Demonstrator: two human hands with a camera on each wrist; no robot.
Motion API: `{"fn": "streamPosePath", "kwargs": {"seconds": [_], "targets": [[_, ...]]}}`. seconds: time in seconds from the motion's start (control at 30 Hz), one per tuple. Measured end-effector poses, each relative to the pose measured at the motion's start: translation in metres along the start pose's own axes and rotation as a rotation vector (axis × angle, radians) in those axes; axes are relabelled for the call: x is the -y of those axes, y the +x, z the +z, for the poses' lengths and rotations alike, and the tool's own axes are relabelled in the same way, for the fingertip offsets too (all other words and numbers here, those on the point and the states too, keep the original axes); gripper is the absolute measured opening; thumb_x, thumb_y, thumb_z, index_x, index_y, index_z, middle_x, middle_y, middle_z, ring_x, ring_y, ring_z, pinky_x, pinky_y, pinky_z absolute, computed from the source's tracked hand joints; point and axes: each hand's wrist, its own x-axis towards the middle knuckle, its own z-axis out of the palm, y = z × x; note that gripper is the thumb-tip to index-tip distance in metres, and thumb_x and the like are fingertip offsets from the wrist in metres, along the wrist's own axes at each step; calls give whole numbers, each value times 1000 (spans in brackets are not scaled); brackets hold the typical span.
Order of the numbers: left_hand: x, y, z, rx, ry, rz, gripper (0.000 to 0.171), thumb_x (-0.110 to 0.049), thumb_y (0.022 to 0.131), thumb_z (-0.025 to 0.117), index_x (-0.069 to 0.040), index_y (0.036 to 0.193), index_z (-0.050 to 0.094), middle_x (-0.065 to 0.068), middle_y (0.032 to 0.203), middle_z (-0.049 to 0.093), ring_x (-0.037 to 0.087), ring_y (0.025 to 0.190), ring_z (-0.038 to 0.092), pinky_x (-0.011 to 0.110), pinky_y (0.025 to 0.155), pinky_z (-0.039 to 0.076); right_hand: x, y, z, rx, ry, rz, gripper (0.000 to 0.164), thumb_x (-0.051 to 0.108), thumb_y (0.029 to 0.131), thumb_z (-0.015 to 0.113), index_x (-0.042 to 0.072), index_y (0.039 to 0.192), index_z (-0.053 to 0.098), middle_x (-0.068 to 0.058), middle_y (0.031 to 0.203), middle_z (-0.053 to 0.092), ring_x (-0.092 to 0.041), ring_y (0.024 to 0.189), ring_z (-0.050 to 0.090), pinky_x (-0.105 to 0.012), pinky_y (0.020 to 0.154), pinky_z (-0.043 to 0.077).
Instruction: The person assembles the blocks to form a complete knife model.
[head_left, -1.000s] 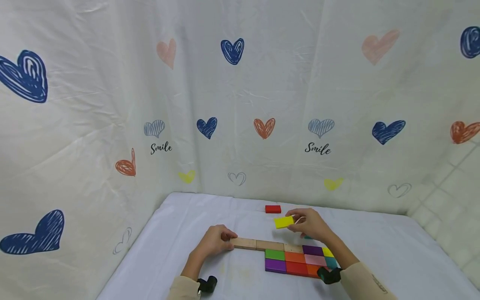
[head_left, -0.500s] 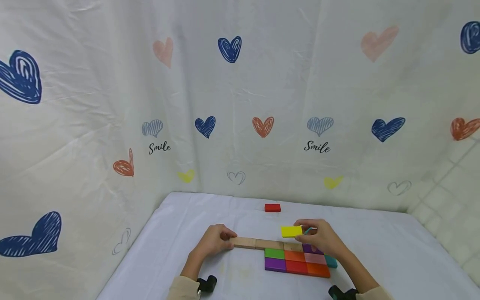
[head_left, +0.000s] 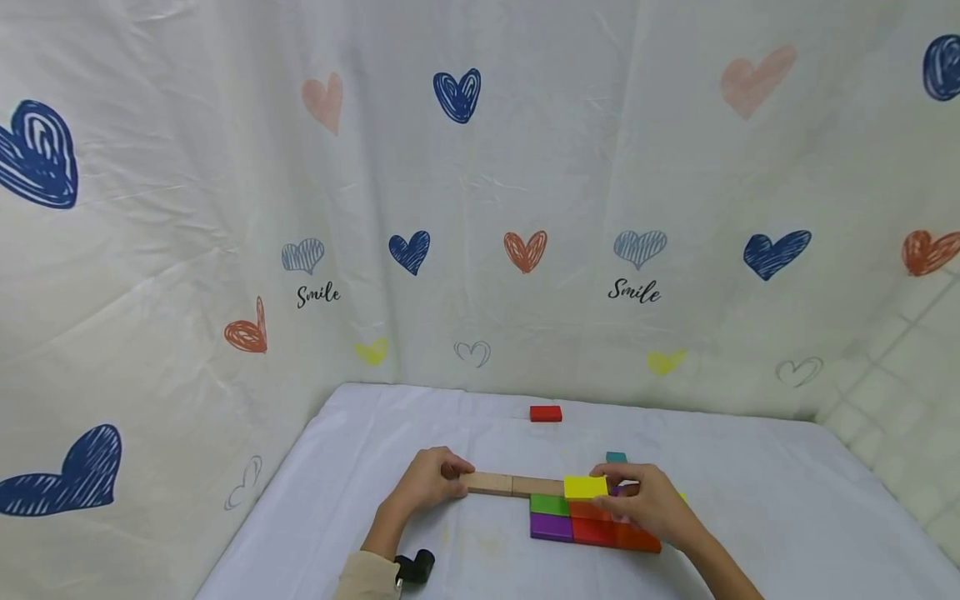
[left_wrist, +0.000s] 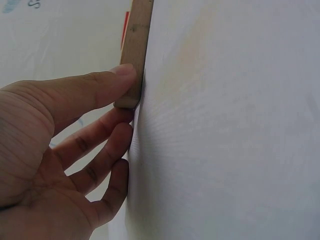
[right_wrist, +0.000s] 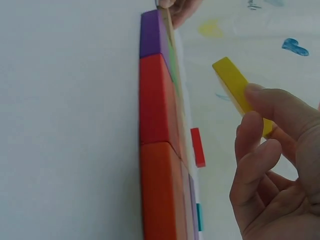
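My left hand (head_left: 429, 482) pinches the left end of a plain wooden block (head_left: 487, 483); its thumb lies on the block (left_wrist: 135, 55) in the left wrist view. That block heads a row, with another wooden block (head_left: 537, 486) at its right. Between right thumb and fingers, my right hand (head_left: 651, 503) grips a yellow block (head_left: 585, 488), seen tilted and off the table in the right wrist view. In the head view it overlaps the row's right part and hides what is behind. Green (head_left: 549, 505), purple (head_left: 551, 527), red (head_left: 592, 532) and orange (head_left: 637, 539) blocks lie side by side in front.
A lone red block (head_left: 546, 413) lies toward the back of the white-covered table (head_left: 450, 417). Behind my right fingers a teal block (head_left: 616, 457) shows. A curtain (head_left: 480, 167) printed with hearts hangs behind the table.
My right hand has brought the yellow block nearer and to the right, from behind the row to over its right part. The left hand has stayed at the wooden block's end.
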Motion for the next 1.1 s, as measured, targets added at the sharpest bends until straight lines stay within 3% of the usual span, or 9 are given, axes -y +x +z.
{"fn": "streamPosePath", "kwargs": {"seconds": [0.17,0.33,0.6,1.1], "targets": [[0,0,0,-1,5,0,28,-7,77,86,-18,103,82,0,93,70,15,85,59,27,71,46,-1,-11,9,12,-32,-6,48,31,78,89,11,119,75,-4,89,64,-19,75,56,-23,60,53],[-1,0,-1,2,-2,1,28,-7,78,85,-18,104,82,1,93,70,15,85,58,28,71,46,-5,-18,18,62,-37,-24,46,34,79,88,10,118,75,-4,86,61,-17,71,55,-21,56,46],[-1,0,-1,2,-3,-3,28,-7,78,85,-17,104,82,-1,93,69,15,86,58,28,71,46,-11,-24,31,141,-30,-59,46,34,80,87,10,117,76,-3,82,62,-17,68,59,-23,57,50],[-1,0,-1,1,2,4,28,-7,78,85,-17,104,82,-2,91,69,14,84,57,27,70,46,-6,-24,44,162,-101,-75,42,37,78,89,14,111,78,0,75,61,-16,70,56,-22,58,47]]}}
